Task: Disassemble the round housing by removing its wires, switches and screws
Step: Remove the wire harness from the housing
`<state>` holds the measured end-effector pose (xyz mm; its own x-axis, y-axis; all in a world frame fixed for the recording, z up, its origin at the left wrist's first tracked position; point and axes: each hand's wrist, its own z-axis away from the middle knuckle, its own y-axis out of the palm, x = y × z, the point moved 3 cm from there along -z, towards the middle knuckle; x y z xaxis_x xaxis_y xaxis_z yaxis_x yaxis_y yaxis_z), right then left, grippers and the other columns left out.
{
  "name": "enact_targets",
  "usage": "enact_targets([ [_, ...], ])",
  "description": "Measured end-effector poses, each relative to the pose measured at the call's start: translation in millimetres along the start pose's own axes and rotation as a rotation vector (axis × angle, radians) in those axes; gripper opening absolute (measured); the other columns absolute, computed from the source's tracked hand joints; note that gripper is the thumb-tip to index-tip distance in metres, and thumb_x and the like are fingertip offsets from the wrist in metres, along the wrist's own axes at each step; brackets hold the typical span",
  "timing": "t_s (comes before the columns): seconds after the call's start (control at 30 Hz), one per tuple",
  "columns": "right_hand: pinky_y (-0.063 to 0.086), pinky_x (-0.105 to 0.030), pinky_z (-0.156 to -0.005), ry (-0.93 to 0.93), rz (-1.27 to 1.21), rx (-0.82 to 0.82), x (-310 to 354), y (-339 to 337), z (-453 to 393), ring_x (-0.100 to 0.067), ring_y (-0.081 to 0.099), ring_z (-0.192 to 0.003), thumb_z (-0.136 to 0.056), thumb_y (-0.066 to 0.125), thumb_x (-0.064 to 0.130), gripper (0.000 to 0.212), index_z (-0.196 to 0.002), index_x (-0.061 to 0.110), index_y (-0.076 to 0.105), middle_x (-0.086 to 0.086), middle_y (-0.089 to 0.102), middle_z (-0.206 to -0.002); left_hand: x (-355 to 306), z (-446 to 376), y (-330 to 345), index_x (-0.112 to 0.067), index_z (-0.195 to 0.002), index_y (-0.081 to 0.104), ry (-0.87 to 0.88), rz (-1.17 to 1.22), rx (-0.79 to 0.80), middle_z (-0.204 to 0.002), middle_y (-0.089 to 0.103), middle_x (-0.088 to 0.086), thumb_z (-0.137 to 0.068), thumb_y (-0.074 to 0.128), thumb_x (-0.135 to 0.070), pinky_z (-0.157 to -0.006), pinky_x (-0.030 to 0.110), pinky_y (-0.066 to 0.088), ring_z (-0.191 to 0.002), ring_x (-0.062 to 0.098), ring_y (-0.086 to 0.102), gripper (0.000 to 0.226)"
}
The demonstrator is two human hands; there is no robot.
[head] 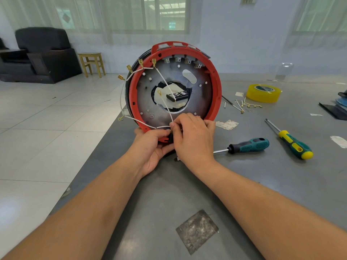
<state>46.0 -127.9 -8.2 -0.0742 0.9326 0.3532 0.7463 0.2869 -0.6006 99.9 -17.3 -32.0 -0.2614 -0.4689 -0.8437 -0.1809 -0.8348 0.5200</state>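
The round housing, red-rimmed with a grey metal plate inside, stands on its edge on the grey table. White wires with brass terminals hang loose across its face and off its left side. Several switches sit under the top rim. My left hand cups the bottom rim from below, thumb on the red edge. My right hand pinches a wire end at a small black part on the bottom rim, between my two hands.
A teal-handled screwdriver and a yellow-green screwdriver lie to the right. Farther back are loose wires and screws and a yellow tape roll. The table's left edge runs near the housing. A worn patch marks the near tabletop.
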Motion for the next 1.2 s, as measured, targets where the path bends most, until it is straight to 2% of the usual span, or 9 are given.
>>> enact_targets([
  [0.1,0.032,-0.037,-0.086,-0.014,-0.049,-0.002,1,0,1,-0.019,0.057,-0.09,-0.098,0.058,0.024,0.011,-0.088,0.02,0.062,0.007,0.062,-0.089,0,-1,1,-0.006,-0.149,0.041,0.022,-0.017,-0.02,-0.13,0.07,0.027,-0.094,0.06,0.015,-0.064,0.04,0.064,-0.088,0.024,0.079,0.062],
  [0.27,0.036,-0.039,-0.078,-0.099,-0.044,-0.013,2,-1,0,-0.025,0.054,-0.087,-0.098,0.059,0.017,0.012,-0.088,0.012,0.062,-0.002,0.062,-0.089,2,-2,-2,0.0,-0.15,0.042,-0.016,-0.008,-0.027,-0.134,0.066,0.03,-0.095,0.059,0.014,-0.066,0.041,0.065,-0.105,0.033,0.075,0.059],
  [0.33,0.035,-0.039,-0.076,-0.097,-0.053,-0.015,2,0,0,-0.026,0.053,-0.085,-0.098,0.058,0.015,0.011,-0.088,0.011,0.062,-0.004,0.062,-0.088,1,-3,-2,-0.002,-0.149,0.042,-0.014,-0.016,-0.021,-0.133,0.067,0.03,-0.095,0.059,0.014,-0.065,0.041,0.065,-0.102,0.031,0.075,0.06],
  [0.5,0.037,-0.044,-0.073,0.068,-0.152,-0.047,-15,-1,-13,-0.03,0.055,-0.085,-0.099,0.057,0.017,0.013,-0.088,0.011,0.061,-0.006,0.062,-0.088,4,-1,2,-0.012,-0.144,0.039,0.039,-0.06,0.01,-0.131,0.067,0.023,-0.093,0.058,0.019,-0.064,0.046,0.065,-0.089,0.028,0.081,0.063],
  [0.63,0.034,-0.038,-0.072,-0.087,-0.084,-0.02,-8,-3,-4,-0.025,0.053,-0.082,-0.098,0.06,0.019,0.012,-0.087,0.012,0.062,-0.003,0.06,-0.086,4,-4,-1,-0.005,-0.147,0.042,0.018,-0.031,-0.013,-0.128,0.07,0.025,-0.094,0.059,0.016,-0.065,0.043,0.065,-0.091,0.027,0.081,0.06],
  [0.77,0.038,-0.038,-0.076,-0.214,-0.035,-0.009,-4,-9,3,-0.026,0.054,-0.083,-0.098,0.06,0.019,0.014,-0.086,0.012,0.063,-0.002,0.06,-0.084,2,-4,-4,0.004,-0.15,0.039,0.006,0.033,-0.03,-0.13,0.067,0.033,-0.095,0.06,0.013,-0.067,0.042,0.065,-0.09,0.027,0.08,0.06],
  [0.97,0.045,-0.04,-0.073,-0.323,-0.013,0.066,-18,-35,15,-0.027,0.054,-0.081,-0.097,0.062,0.018,0.013,-0.088,0.01,0.066,-0.005,0.061,-0.085,0,-2,-3,-0.001,-0.147,0.034,0.034,0.086,-0.055,-0.12,0.067,0.033,-0.094,0.066,0.011,-0.067,0.046,0.066,-0.09,0.036,0.08,0.063],
  [1.07,0.045,-0.035,-0.07,-0.244,-0.041,0.031,-34,-55,16,-0.022,0.055,-0.076,-0.099,0.062,0.02,0.012,-0.089,0.014,0.066,0.0,0.061,-0.084,-2,-1,-3,-0.004,-0.147,0.036,0.029,0.107,-0.066,-0.131,0.066,0.032,-0.094,0.07,0.007,-0.071,0.047,0.067,-0.101,0.041,0.078,0.064],
  [1.2,0.048,-0.035,-0.072,0.163,-0.148,-0.006,-69,-74,-2,-0.015,0.06,-0.074,-0.099,0.06,0.028,0.016,-0.086,0.021,0.064,0.009,0.065,-0.077,-5,-3,-4,0.001,-0.151,0.036,0.035,0.117,-0.072,-0.136,0.066,0.028,-0.092,0.075,0.004,-0.073,0.045,0.067,-0.106,0.037,0.078,0.07],
])
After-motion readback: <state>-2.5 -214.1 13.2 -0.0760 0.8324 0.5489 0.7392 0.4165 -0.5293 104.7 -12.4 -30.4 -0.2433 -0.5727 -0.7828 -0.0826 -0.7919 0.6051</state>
